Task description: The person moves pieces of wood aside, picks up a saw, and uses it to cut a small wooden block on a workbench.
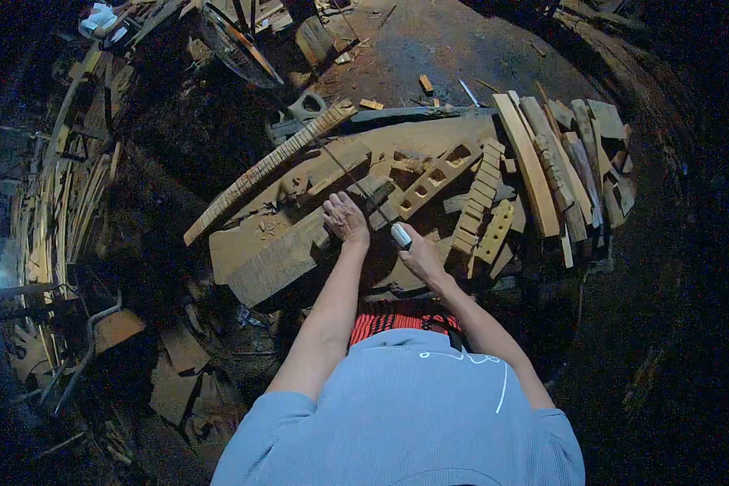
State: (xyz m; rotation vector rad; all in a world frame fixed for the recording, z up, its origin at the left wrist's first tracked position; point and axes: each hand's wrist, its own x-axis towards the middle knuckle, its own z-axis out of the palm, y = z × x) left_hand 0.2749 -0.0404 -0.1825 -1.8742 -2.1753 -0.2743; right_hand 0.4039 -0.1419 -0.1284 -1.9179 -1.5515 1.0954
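My right hand (421, 257) is closed round the pale handle (400, 236) of a long thin tool, whose dark blade (351, 175) runs up and left across the bench. Just left of it, my left hand (346, 219) presses on a wooden piece (324, 229), its fingers bent; whether they grip it is hard to see. Beyond the blade's lower part lies a small dark block (378, 193). A thick plank (274, 263) lies at the lower left, and a wooden piece with square openings (436, 180) is right of the blade.
A long notched strip (271, 168) slants along the bench's left side. Another notched strip (478, 197) and a holed block (496, 232) lie on the right, near stacked boards (528, 166). A fan-like round object (239, 49) stands behind. At the far upper left is another person (99, 20).
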